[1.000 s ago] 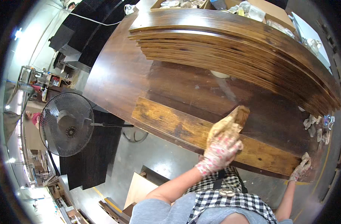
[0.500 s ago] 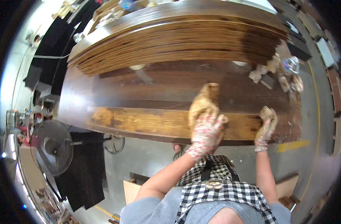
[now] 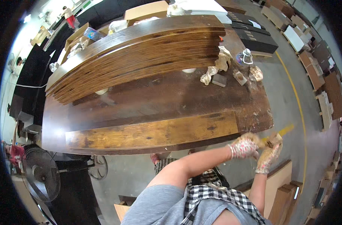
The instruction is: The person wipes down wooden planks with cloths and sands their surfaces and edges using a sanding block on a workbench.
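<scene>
Both of my hands wear white gloves with a pink pattern and brown-stained fingers. They meet just off the table's right front corner. A crumpled tan rag (image 3: 274,141) is bunched between them, its edges blurred. My left hand (image 3: 247,146) reaches across to it, fingers closed at its left side. My right hand (image 3: 267,157) grips it from below. To their left, a long brown-stained wooden board (image 3: 152,131) lies flat along the front of the dark table (image 3: 141,105), with neither hand touching it.
A stack of brown boards (image 3: 141,56) fills the table's far side. Crumpled paper (image 3: 223,60), a grey block (image 3: 219,80) and a clear plastic container (image 3: 244,57) sit at the right. A standing fan (image 3: 41,172) is at left; wooden panels (image 3: 279,180) stand below my right arm.
My left hand has lifted the rag off the board and moved right. My right hand has left the board's right end, and both hands now meet beyond the table edge. The view has shifted.
</scene>
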{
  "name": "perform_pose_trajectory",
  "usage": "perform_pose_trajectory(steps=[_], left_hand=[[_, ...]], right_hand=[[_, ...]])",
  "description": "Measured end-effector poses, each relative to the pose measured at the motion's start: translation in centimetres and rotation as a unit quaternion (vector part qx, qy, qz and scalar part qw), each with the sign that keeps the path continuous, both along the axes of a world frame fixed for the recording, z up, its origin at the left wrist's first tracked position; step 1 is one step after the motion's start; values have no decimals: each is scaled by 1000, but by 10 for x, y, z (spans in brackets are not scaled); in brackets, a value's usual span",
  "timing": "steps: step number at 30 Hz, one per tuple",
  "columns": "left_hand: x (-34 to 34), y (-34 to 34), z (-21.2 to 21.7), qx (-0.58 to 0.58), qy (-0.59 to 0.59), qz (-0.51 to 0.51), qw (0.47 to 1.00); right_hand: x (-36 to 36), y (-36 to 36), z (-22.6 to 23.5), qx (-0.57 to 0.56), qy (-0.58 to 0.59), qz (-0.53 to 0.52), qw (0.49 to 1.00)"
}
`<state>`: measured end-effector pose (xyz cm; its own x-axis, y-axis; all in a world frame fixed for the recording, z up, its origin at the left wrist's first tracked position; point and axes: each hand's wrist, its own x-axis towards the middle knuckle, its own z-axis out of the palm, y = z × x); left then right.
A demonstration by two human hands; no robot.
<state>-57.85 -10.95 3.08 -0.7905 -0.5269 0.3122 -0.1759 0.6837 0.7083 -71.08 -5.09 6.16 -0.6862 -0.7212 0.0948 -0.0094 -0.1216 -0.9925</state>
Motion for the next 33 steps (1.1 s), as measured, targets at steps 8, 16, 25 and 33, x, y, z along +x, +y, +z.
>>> perform_pose_trajectory(steps=[8,16,25,33], left_hand=[[190,29,73,189,39,297,935],[377,100,64,121,-37,644,754],[503,163,41,-28,-169,684,709],[596,227,32,-46,-186,736,649]], right_hand=[[35,-35,-14,-17,-45,13,999],[245,-54,-33,-25,-79,399,913],[436,-35,-49,7,103,456,884],[446,-39,-67,-16,208,447,870]])
